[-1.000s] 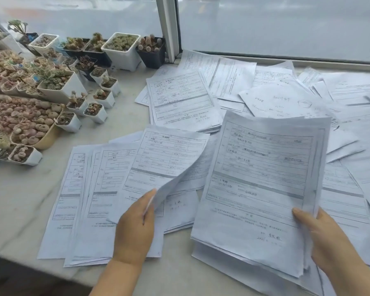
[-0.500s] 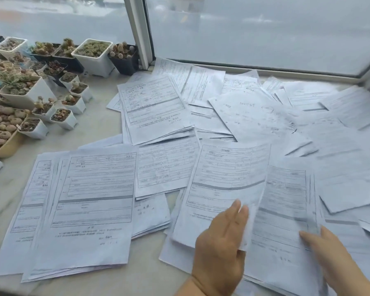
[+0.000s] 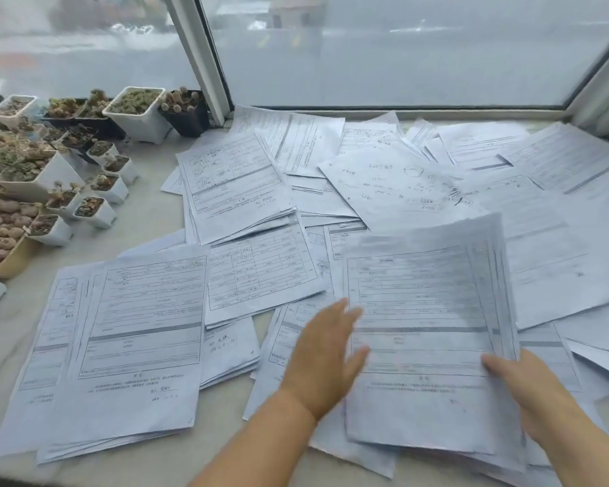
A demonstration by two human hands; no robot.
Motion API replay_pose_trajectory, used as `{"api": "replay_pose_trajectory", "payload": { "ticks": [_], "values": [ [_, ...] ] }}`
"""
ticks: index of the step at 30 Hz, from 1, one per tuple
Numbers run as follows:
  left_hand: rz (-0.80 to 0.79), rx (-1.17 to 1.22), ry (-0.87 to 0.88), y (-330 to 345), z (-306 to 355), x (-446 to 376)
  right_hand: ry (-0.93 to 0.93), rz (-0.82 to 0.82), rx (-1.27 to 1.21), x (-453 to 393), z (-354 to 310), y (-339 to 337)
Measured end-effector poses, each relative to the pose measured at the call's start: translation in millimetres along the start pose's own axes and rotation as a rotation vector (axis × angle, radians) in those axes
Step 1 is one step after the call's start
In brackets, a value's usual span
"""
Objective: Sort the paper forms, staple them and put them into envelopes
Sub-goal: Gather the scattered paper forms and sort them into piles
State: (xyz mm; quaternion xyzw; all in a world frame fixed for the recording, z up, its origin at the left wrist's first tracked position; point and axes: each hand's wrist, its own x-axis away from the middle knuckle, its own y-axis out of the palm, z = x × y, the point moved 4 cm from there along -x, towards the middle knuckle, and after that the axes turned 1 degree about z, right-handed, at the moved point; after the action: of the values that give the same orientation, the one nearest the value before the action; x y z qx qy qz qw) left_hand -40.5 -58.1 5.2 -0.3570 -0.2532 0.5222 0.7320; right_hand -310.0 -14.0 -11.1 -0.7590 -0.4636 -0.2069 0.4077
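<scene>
Your right hand (image 3: 521, 391) pinched the lifted sheaf of forms (image 3: 422, 332) at its lower corner while your left hand (image 3: 326, 356) reached in, fingers spread. One-cornered, those loose sheets could have fanned and slid into the sorted pile (image 3: 131, 346) beside them

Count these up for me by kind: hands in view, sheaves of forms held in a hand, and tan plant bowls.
Hands: 2, the left hand and the right hand
Held sheaf of forms: 1
Tan plant bowl: 1
Total: 4
</scene>
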Motion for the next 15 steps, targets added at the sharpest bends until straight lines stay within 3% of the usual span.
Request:
{"api": "replay_pose_trajectory", "payload": {
  "ticks": [1, 3, 5, 10, 15],
  "values": [
    [0.067, -0.102, -0.091, -16.8, -25.4, -9.1, -0.009, 0.041, 0.008, -1.1, 0.3, -4.9],
    [-0.075, -0.287, -0.315, -35.8, -64.8, -27.6, -0.038, 0.105, 0.019, -0.2, 0.4, -10.3],
    [-0.210, -0.391, -0.433, -41.1, -82.3, -43.7, -0.067, 0.124, 0.001, 5.3, -0.2, -8.9],
    [-0.284, -0.426, -0.548, -18.9, -97.7, -70.2, -0.089, 0.079, -0.085, 13.8, 3.1, 0.5],
    [-0.215, -0.663, -0.429, -26.0, -99.0, -76.1, -0.161, 0.012, -0.010, 17.5, 4.9, 12.2]
  ]
}}
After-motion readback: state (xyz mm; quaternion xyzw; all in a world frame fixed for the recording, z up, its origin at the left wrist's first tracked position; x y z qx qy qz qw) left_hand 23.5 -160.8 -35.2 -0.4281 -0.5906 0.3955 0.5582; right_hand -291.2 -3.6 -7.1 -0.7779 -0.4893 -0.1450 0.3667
